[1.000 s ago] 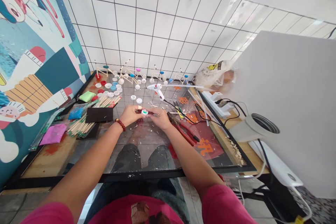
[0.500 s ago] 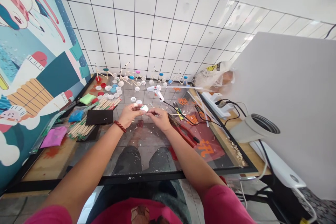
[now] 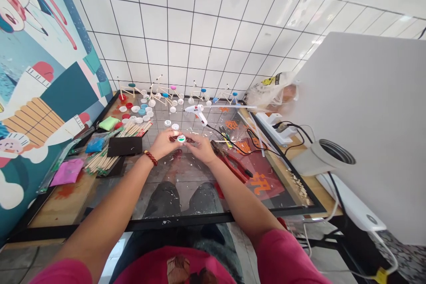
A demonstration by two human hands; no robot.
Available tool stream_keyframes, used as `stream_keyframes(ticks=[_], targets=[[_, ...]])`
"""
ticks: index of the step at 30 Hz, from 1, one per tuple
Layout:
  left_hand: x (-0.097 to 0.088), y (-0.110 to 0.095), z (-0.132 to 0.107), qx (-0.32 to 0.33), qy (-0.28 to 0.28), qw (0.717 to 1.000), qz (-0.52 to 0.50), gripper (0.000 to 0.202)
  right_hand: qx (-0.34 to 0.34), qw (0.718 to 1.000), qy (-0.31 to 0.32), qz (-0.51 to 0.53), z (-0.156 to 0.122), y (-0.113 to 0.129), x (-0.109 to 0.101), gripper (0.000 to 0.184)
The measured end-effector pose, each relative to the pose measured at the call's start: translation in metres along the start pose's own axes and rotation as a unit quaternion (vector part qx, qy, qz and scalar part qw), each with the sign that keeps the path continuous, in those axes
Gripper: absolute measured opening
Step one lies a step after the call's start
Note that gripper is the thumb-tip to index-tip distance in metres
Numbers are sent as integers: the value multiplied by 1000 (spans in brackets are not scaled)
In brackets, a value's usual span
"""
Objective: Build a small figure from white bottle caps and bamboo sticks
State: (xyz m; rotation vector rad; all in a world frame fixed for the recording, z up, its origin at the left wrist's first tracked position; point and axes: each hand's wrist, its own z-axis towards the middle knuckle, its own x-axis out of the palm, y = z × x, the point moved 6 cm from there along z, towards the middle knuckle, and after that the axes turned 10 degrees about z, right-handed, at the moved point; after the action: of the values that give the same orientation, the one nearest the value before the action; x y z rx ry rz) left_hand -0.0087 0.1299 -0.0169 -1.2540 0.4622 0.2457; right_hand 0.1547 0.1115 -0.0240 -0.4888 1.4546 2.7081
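A white bottle cap [image 3: 181, 139] with a green mark on its face is held above the glass tabletop [image 3: 156, 199]. My left hand [image 3: 164, 144], with a red bead bracelet at the wrist, pinches it from the left. From the right, the fingertips of my right hand [image 3: 200, 147] close on its edge. Two loose white caps lie just beyond my hands, one of them a plain cap [image 3: 175, 127]. Past them a white hot glue gun [image 3: 200, 116] rests on the glass with its cord trailing right.
Small matchstick figures on caps stand along the back, one with a pink top [image 3: 173, 88]. Matchsticks [image 3: 100, 159], a black card [image 3: 124, 146] and clay packets [image 3: 67, 171] lie left. Red-handled pliers [image 3: 233, 164], a utility knife [image 3: 226, 137] and a power strip [image 3: 274, 128] are right.
Between my fingers the bottle cap has turned, so its face with the green mark now shows toward me. Both hands stay in nearly the same place.
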Motion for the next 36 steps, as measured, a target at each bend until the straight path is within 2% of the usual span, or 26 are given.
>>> stream_keyframes(ticks=[5, 8, 15, 25, 34, 36], targets=[[10, 12, -2, -58, 26, 997, -31, 46, -8, 999, 17, -48, 0, -1, 1, 29], [10, 8, -3, -30, 45, 999, -1, 36, 3, 998, 17, -61, 0, -4, 1, 32], [7, -8, -4, 58, 52, 986, 148, 16, 29, 998, 36, -30, 0, -3, 3, 29], [8, -9, -4, 68, 50, 980, 179, 17, 53, 998, 30, -29, 0, -9, 4, 29], [9, -8, -5, 57, 51, 984, 158, 20, 56, 998, 35, -9, 0, -9, 5, 28], [8, -7, -4, 45, 41, 990, 125, 24, 45, 999, 27, 2, 0, -11, 4, 30]])
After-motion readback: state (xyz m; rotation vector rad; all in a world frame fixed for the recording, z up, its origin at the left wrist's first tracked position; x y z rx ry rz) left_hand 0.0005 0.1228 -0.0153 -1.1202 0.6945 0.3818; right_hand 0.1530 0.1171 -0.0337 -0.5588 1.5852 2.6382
